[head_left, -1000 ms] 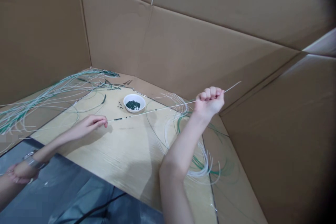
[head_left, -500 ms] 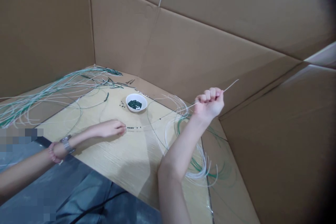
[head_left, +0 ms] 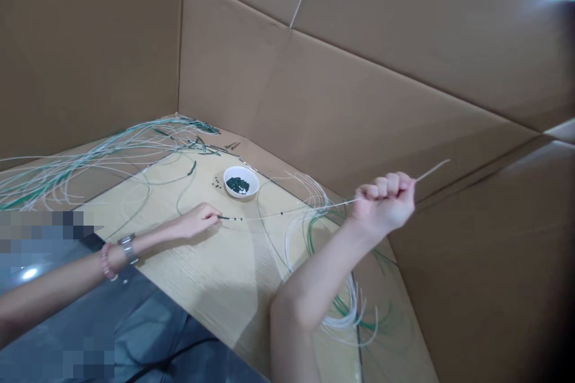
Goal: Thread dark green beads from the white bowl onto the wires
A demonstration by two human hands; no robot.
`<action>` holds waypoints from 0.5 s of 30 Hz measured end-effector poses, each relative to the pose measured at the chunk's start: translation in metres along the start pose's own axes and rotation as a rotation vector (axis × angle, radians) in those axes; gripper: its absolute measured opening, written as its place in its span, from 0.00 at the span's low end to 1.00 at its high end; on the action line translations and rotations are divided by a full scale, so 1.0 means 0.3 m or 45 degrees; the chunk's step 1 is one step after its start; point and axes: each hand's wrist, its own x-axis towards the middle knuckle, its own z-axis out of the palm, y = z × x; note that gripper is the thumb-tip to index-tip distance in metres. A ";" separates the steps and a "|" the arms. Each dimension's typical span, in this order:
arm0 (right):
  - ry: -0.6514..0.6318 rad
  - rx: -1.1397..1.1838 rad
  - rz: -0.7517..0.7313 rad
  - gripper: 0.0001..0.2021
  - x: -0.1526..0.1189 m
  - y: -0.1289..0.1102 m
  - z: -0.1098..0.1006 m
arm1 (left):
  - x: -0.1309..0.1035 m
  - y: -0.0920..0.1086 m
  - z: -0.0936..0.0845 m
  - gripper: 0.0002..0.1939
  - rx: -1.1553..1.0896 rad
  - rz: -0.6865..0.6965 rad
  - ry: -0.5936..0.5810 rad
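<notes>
Between my two hands a thin white cord [head_left: 309,209] is stretched almost straight above the table. My left hand [head_left: 201,219] pinches its left end, where several small dark beads [head_left: 230,218] sit on it close to my fingers. One more dark bead [head_left: 282,213] is farther along the cord. My right hand [head_left: 385,200], raised at the right, is closed in a fist around the cord, and a free end sticks out past it. Behind the cord stands a white bowl [head_left: 227,190] partly filled with dark beads.
A few loose beads [head_left: 216,182] lie left of the bowl. Bundled white and green cords [head_left: 90,155] spread across the back left. Coiled cords [head_left: 350,311] lie at the right, under my right forearm. Cardboard walls [head_left: 359,102] enclose the table [head_left: 188,269].
My right hand has moved right and pulled the cord from slightly slack to nearly straight. My left hand still pinches its end. The camera view has shifted a little.
</notes>
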 end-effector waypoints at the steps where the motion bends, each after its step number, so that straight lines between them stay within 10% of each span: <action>1: -0.005 -0.010 -0.002 0.22 -0.003 -0.008 0.000 | -0.003 -0.005 0.000 0.20 0.012 -0.004 0.032; 15: 0.104 -0.356 0.167 0.20 -0.085 0.016 0.134 | -0.047 0.000 -0.099 0.15 -0.039 -0.008 0.053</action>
